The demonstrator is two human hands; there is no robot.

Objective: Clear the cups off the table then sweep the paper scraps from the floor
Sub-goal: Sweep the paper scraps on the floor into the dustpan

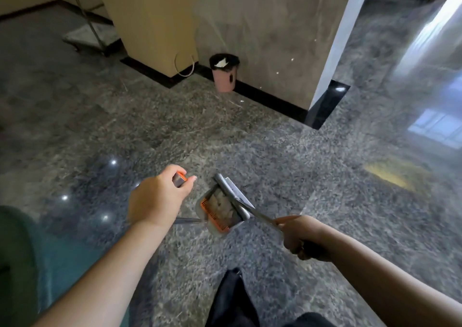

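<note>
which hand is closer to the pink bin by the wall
Left. The left hand, gripping the dustpan handle's end, sits below and left of the pink bin. The right hand, gripping the broom handle, lies lower in the frame and further right.

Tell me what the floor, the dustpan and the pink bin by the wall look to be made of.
Floor: polished speckled grey stone, probably granite, mirroring lights and a window. Dustpan: likely moulded plastic, grey with orange comb teeth; matte. Pink bin: apparently smooth plastic, with a black bag liner folded over its rim.
</note>
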